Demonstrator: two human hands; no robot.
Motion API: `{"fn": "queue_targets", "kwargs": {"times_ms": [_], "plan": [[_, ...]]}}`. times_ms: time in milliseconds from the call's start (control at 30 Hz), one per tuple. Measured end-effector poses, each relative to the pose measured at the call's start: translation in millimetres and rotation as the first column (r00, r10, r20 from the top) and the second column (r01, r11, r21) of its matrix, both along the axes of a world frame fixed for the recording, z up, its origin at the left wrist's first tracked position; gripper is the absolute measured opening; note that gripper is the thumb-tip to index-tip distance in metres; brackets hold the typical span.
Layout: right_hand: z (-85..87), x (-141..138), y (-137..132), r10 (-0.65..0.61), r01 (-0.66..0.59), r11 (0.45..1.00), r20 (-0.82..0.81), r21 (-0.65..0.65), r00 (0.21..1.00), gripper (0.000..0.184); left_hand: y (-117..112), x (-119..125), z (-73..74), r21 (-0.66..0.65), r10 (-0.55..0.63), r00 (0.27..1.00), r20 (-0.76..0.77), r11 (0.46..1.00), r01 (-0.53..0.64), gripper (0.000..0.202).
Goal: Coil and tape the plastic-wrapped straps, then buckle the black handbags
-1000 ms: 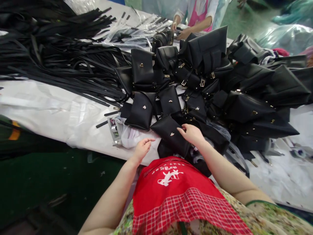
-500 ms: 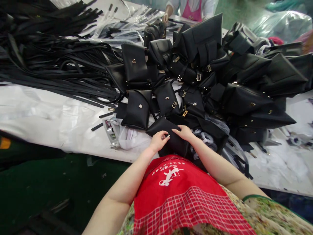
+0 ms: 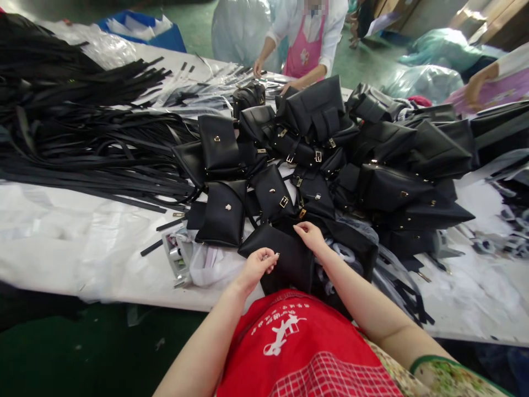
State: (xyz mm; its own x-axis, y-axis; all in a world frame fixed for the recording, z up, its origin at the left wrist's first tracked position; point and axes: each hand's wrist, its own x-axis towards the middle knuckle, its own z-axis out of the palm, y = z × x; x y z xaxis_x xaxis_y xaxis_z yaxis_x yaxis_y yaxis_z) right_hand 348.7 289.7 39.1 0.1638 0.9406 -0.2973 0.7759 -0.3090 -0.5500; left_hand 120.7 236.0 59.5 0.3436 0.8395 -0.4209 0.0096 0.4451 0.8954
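A flat black pouch lies at the table's near edge, in front of my red apron. My left hand rests on its lower left part, fingers curled in a pinch around a small metal clasp. My right hand touches the pouch's upper edge, fingers bent and pinching the material. Just beyond the hands lie more small black pouches with gold clasps.
A big heap of black bags fills the table's middle and right. Black straps are piled at the left. A crumpled plastic bag lies left of my hands. A person in a pink apron works across the white table.
My left hand came in from the left onto the pouch and closed on its clasp. My right hand stayed at the pouch's upper edge. The view tilted up, showing more of the far side.
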Motion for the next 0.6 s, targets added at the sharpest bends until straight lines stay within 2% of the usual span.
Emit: {"fn": "queue_targets", "kwargs": {"times_ms": [100, 167, 233, 367, 433, 500, 567, 600], "plan": [[-7.2, 20, 24, -0.146, 0.145, 0.989, 0.105, 0.023, 0.984, 0.037, -1, -11, 17.8, -0.072, 0.062, 0.986, 0.153, 0.996, -0.052, 0.038], [-11.8, 26, 37, -0.156, 0.159, 0.987, 0.135, -0.006, 0.978, 0.036, -1, -17, 27.7, -0.144, 0.122, 0.958, 0.258, 0.986, -0.087, 0.034], [-15.0, 24, 43, -0.103, 0.111, 0.993, 0.134, -0.049, 0.986, 0.030, -1, -22, 35.0, -0.177, 0.155, 0.939, 0.306, 0.979, -0.104, 0.033], [-10.7, 1, 42, 0.066, -0.057, 0.996, 0.130, -0.071, 0.989, 0.029, 0, -30, 48.3, -0.118, 0.168, 0.947, 0.274, 0.983, -0.140, 0.027], [0.3, -14, 32, 0.154, -0.148, 0.988, 0.141, -0.050, 0.978, 0.026, -1, -33, 57.1, -0.113, 0.186, 0.937, 0.297, 0.981, -0.158, 0.026], [18.7, -27, 16, 0.244, -0.243, 0.970, 0.141, -0.027, 0.959, 0.026, -3, -38, 68.1, -0.115, 0.194, 0.926, 0.323, 0.980, -0.166, 0.027], [43.8, -35, -5, 0.386, -0.401, 0.916, 0.201, 0.034, 0.900, 0.033, -8, -43, 80.4, -0.101, 0.199, 0.931, 0.306, 0.979, -0.176, 0.030], [58.0, -36, -17, 0.461, -0.495, 0.865, 0.262, 0.077, 0.848, 0.037, -10, -45, 86.7, -0.090, 0.199, 0.940, 0.275, 0.979, -0.181, 0.033]]}}
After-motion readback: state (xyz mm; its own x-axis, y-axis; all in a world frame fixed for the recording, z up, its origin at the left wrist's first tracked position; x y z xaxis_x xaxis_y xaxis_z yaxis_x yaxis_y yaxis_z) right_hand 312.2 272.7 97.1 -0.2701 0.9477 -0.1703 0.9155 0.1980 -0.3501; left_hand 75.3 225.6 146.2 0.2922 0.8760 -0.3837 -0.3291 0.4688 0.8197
